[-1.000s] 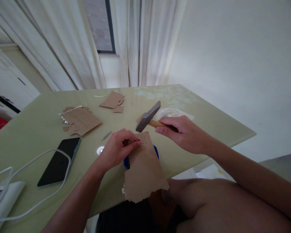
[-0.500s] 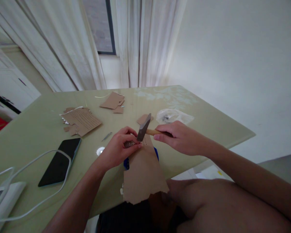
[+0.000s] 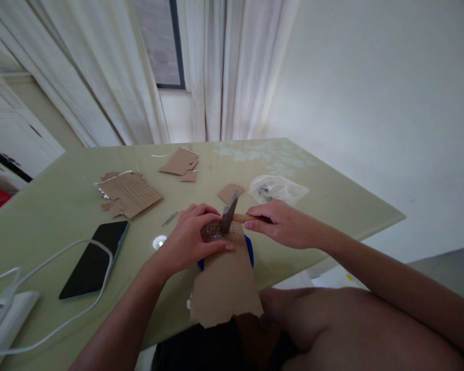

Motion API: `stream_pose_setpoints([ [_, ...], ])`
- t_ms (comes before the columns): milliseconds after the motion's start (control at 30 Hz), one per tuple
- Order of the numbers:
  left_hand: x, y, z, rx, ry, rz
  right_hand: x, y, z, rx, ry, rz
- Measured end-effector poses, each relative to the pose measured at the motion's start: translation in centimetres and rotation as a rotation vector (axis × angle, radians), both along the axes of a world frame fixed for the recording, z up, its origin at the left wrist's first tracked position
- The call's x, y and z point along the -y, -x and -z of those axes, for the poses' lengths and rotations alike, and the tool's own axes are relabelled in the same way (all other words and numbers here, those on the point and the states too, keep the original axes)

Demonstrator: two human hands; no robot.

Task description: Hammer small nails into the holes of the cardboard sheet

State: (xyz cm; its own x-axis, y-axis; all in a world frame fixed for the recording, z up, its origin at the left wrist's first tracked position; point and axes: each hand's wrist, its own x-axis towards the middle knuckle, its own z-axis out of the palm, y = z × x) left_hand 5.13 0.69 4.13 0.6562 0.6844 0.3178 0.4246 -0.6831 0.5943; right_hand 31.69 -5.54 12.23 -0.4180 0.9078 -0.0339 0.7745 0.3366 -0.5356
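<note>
A hammer (image 3: 229, 214) with a wooden handle is held by my right hand (image 3: 274, 221), fingers wrapped around the grip. Its dark metal head is down over the upper part of a brown cardboard strip (image 3: 224, 288). Rows of small shiny nail heads (image 3: 213, 230) and tiny holes dot that part. My left hand (image 3: 189, 232) rests on the strip with thumb and forefinger spread apart around the dotted patch, left of the hammer head. Under the cardboard a blue object (image 3: 249, 251) shows at the edges; most of it is hidden.
A plastic bag (image 3: 278, 189) with small dark bits lies beyond my right hand. Cardboard pieces (image 3: 135, 193) are on the table (image 3: 313, 180), with a small metal tool (image 3: 170, 218) closer in. To the left are a phone (image 3: 95, 260), a white cable (image 3: 62, 322) and a power strip (image 3: 15, 314).
My left thumb and forefinger have parted from their pinch near the dots and spread on the cardboard. The hammer head has come slightly lower. The cardboard's near end has shifted a little left.
</note>
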Motion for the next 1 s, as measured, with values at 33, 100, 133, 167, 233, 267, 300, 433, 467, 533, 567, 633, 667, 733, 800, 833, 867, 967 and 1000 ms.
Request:
stream_pose_setpoints([
  [33,0.1,0.0,0.0,-0.007,-0.004,-0.004,0.0,0.1,0.0,0.016,-0.001,-0.01],
  [100,0.1,-0.1,0.0,-0.016,-0.002,-0.012,0.1,0.2,-0.3,0.012,-0.045,-0.002],
  [133,0.1,-0.1,0.0,-0.019,0.0,-0.016,0.2,0.3,-0.5,-0.007,-0.078,0.01],
  [167,0.2,-0.1,0.0,-0.021,0.001,-0.02,0.3,0.3,-0.7,-0.033,-0.107,0.025],
  [233,0.2,-0.1,-0.1,-0.026,0.005,-0.028,0.4,0.3,-1.0,-0.079,-0.13,0.048],
  [267,0.2,-0.1,-0.1,-0.028,0.006,-0.029,0.4,0.3,-1.0,-0.082,-0.119,0.046],
  [300,0.2,-0.1,-0.1,-0.029,0.004,-0.028,0.4,0.4,-0.9,-0.063,-0.096,0.028],
  [433,0.2,-0.2,-0.1,-0.036,-0.006,-0.028,0.3,0.6,-0.4,0.069,-0.034,-0.067],
  [467,0.2,-0.2,-0.1,-0.036,-0.009,-0.031,0.3,0.6,-0.3,0.068,-0.052,-0.062],
  [533,0.2,-0.2,0.0,-0.031,-0.013,-0.031,0.2,0.6,-0.4,0.018,-0.095,-0.017],
  [567,0.1,-0.1,0.1,-0.027,-0.014,-0.027,0.2,0.5,-0.5,-0.009,-0.104,0.007],
  [633,0.1,-0.1,0.3,-0.021,-0.014,-0.024,0.2,0.5,-0.5,-0.026,-0.086,0.025],
  [667,0.1,-0.2,0.3,-0.02,-0.014,-0.027,0.2,0.5,-0.5,-0.008,-0.066,0.016],
  [733,0.2,-0.3,0.4,-0.019,-0.019,-0.047,0.2,0.5,-0.5,0.052,-0.03,-0.022],
  [800,0.3,-0.5,0.4,-0.01,-0.033,-0.066,0.2,0.5,-0.5,0.082,-0.032,-0.041],
  [833,0.3,-0.5,0.4,0.002,-0.041,-0.065,0.3,0.5,-0.5,0.072,-0.045,-0.033],
  [867,0.2,-0.5,0.3,0.026,-0.048,-0.06,0.3,0.5,-0.5,0.05,-0.063,-0.015],
  [967,-0.8,0.4,0.4,0.117,-0.065,-0.152,0.1,0.2,-0.6,-0.025,-0.107,0.066],
  [1000,-1.4,1.0,0.5,0.111,-0.074,-0.251,0.0,0.0,-0.5,-0.041,-0.114,0.094],
])
